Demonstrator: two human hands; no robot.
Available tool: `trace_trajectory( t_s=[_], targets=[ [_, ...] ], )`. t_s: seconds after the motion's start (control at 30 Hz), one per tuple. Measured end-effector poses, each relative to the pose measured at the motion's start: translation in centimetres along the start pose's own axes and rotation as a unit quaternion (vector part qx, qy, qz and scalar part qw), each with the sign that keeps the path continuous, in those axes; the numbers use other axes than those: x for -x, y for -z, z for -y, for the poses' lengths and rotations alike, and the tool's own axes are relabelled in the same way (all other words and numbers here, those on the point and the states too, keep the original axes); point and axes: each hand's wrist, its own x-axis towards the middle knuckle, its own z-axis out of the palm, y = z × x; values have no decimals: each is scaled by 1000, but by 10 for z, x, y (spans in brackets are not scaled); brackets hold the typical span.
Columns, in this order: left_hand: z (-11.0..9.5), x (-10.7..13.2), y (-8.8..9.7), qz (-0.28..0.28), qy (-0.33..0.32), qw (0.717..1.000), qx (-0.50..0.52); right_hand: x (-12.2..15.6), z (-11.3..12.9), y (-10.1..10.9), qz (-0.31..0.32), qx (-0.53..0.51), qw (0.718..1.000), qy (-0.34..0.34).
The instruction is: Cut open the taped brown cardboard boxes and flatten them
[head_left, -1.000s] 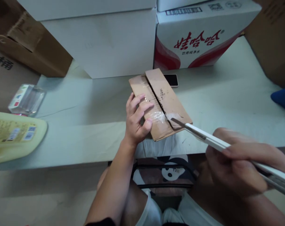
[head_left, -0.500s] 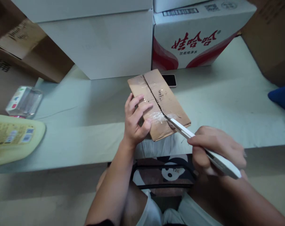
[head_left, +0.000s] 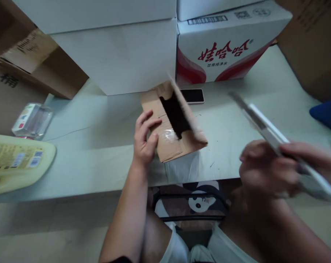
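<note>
My left hand (head_left: 146, 137) grips the near left side of a small brown cardboard box (head_left: 165, 142), fingers on its top flap and thumb at the edge. One flap of the box is lifted on the right, and a dark gap shows inside; the contents cannot be made out. Clear tape clings to the left flap. My right hand (head_left: 274, 171), blurred by motion, is closed around a white utility knife (head_left: 274, 138). The knife's blade is out, points up and left, and is apart from the box.
Behind the box lies a phone (head_left: 194, 95) on the pale table cover (head_left: 107, 146). A white carton (head_left: 121, 58) and a red-and-white carton (head_left: 217, 54) stand at the back. A yellow bottle (head_left: 20, 160) and a clear plastic container (head_left: 32, 120) are at left, a blue object (head_left: 326, 114) at right.
The utility knife has left the box's seam and moved up and right with my right hand. One box flap has swung up, opening the top. Box and left hand shifted slightly left.
</note>
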Motion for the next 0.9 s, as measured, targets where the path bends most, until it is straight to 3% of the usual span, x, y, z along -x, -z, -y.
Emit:
trace_trajectory(
  t_s=[0.07,0.17,0.33,0.43,0.57,0.67,0.9],
  targets=[
    [6,-3,6,-40,43,997,53,-11,-8,-16,-27,35,999,21],
    [12,-7,15,-88,129,979,135,-22,-24,-33,77,151,985,-25],
    [8,-6,26,-157,277,913,256,-17,-49,-38,271,344,882,-173],
    [4,-3,28,-164,313,897,267,-12,-53,-40,315,381,853,-168],
    [-3,-4,27,-108,343,889,284,-7,-50,-45,332,368,859,-131],
    [-5,-5,28,-93,352,894,262,-5,-48,-49,339,310,881,-109],
    [0,-3,33,-125,318,922,181,-9,-52,-47,238,128,961,-56]
  ],
)
